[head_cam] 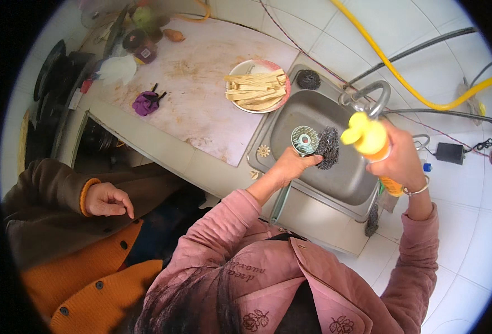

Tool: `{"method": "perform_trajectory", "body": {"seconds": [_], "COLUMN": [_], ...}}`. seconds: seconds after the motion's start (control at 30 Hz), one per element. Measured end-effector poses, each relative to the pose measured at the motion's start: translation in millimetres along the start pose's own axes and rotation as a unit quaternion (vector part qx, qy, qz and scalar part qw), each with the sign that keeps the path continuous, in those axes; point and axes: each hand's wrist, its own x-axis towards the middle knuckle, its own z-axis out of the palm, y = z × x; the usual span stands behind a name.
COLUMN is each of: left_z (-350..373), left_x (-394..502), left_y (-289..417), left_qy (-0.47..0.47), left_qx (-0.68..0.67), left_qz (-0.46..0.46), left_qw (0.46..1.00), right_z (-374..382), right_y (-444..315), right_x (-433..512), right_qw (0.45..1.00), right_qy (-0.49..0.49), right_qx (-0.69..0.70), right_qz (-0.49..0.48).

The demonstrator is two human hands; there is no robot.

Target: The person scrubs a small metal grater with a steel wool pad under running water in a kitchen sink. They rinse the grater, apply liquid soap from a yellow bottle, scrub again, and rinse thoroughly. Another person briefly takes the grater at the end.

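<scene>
My left hand point(294, 167) holds a dark metal-wire scourer point(328, 148) together with a round, patterned metal piece point(305, 140), both over the stainless-steel sink point(308, 104). A green handle point(281, 202) extends below my left wrist; whether it joins the round piece is hidden by my hand. My right hand point(400, 156) grips an orange squeeze bottle point(391, 185) with a yellow cap point(364, 133), raised above the sink's right side, near the faucet point(373, 94). The cap points toward the scourer. No liquid can be made out between them.
Left of the sink stands a bowl point(287, 89) of pale strips. Another scourer point(308, 79) lies at the sink's back corner. A purple cloth-like item point(146, 103) rests on the board. Another person's hand point(109, 200) is at left. A yellow hose point(379, 50) and cables cross the tiled wall.
</scene>
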Motion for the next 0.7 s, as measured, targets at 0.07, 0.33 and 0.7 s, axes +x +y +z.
{"method": "perform_trajectory", "body": {"seconds": [0.07, 0.33, 0.7], "left_z": [5.7, 33.9, 36.8], "left_x": [-0.7, 0.8, 4.8], "left_y": [0.9, -20.7, -25.8], "left_qy": [-0.048, -0.126, -0.134], "left_qx": [0.023, 0.144, 0.210], "left_qz": [0.011, 0.107, 0.119], "left_qw": [0.999, 0.976, 0.961], "right_z": [-0.8, 12.9, 17.8], "right_y": [21.9, 63.7, 57.2], "right_x": [-10.4, -37.1, -29.8], "right_qw": [0.994, 0.948, 0.912], "right_qy": [-0.029, -0.045, -0.041], "right_qx": [-0.097, -0.314, -0.407], "right_qz": [0.035, 0.018, -0.016]}}
